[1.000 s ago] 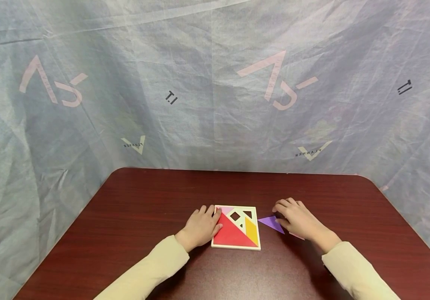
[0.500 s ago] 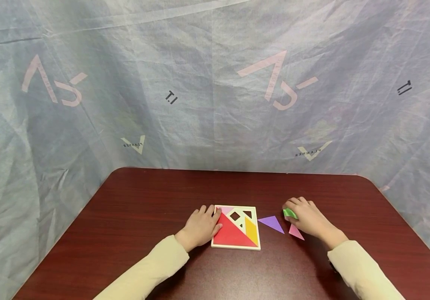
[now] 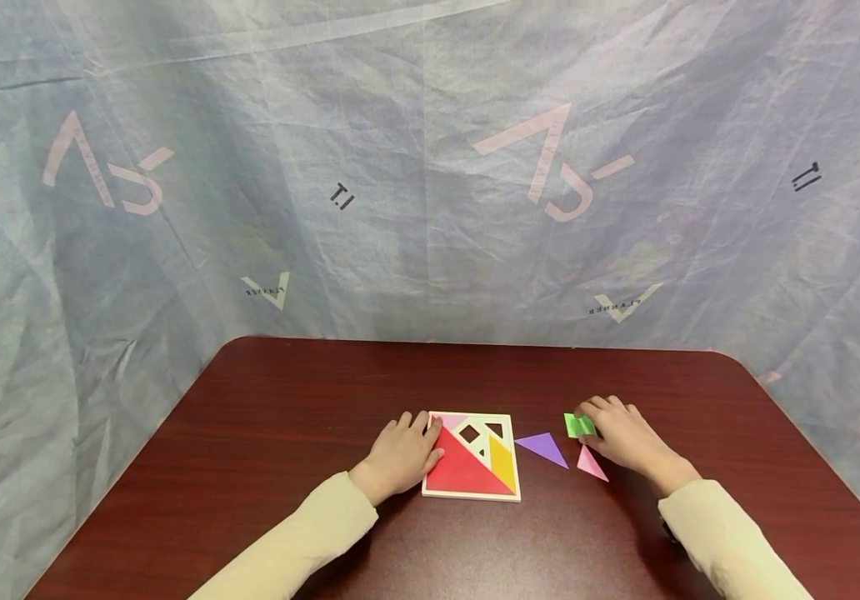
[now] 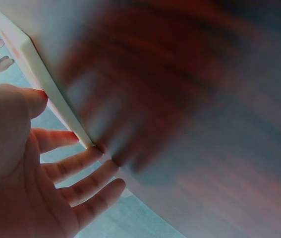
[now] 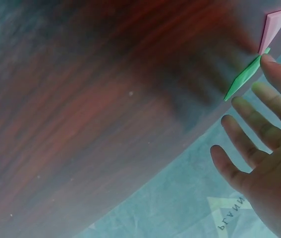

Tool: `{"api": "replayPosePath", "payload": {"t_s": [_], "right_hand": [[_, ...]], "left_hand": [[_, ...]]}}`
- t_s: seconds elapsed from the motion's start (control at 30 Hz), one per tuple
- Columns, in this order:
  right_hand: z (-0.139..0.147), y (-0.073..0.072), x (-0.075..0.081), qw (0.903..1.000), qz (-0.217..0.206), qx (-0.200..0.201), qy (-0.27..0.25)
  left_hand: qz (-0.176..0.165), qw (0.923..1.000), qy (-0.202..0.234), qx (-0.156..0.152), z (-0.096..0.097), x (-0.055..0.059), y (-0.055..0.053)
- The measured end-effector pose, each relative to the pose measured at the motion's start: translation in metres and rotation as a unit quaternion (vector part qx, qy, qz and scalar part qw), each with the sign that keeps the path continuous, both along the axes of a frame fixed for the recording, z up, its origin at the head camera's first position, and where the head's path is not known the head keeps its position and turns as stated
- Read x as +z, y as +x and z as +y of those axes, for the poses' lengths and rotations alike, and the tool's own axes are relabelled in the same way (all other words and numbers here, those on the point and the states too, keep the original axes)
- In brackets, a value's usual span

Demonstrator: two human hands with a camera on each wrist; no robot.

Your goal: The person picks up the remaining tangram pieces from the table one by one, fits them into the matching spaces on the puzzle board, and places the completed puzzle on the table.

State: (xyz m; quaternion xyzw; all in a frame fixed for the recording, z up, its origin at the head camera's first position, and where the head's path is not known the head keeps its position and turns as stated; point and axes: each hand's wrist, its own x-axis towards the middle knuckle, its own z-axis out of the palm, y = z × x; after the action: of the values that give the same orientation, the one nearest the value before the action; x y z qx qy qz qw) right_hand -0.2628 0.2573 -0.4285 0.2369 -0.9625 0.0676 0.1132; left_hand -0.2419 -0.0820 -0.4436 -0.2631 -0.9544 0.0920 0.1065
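Observation:
A white-framed tangram board [image 3: 471, 497] lies flat on the table. Red [image 3: 463, 471], yellow [image 3: 502, 463] and pale pink pieces sit in it; dark holes show in its other recesses. My left hand [image 3: 397, 456] rests on the board's left edge, its fingers loosely extended in the left wrist view. To the board's right, my right hand [image 3: 622, 435] touches a green square piece [image 3: 575, 426] lying on the table. In the right wrist view its thumb and forefinger are at the green piece [image 5: 244, 77], the other fingers extended.
A purple triangle [image 3: 546, 449] lies between the board and the right hand, one tip by the board's edge. A pink triangle [image 3: 591, 466] lies just in front of the green square. Grey printed cloth [image 3: 430, 208] hangs behind the dark red wooden table [image 3: 310, 383].
My right hand has moved right, away from the purple triangle, uncovering the pink triangle. The green piece, tilted under its fingers half a second ago, now lies flatter. My left hand stays put.

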Motion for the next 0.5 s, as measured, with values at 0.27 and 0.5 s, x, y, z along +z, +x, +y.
{"api": "replayPosePath", "payload": {"t_s": [0.27, 0.5], "right_hand": [[0.0043, -0.0010, -0.0012, 1.0000, -0.003, -0.006, 0.000], [0.0074, -0.0017, -0.0034, 1.0000, -0.004, -0.004, -0.007]], "left_hand": [[0.003, 1.0000, 0.002, 0.000, -0.0006, -0.0015, -0.0004], [0.011, 0.9999, 0.006, -0.007, -0.0002, 0.0010, 0.0025]]}}
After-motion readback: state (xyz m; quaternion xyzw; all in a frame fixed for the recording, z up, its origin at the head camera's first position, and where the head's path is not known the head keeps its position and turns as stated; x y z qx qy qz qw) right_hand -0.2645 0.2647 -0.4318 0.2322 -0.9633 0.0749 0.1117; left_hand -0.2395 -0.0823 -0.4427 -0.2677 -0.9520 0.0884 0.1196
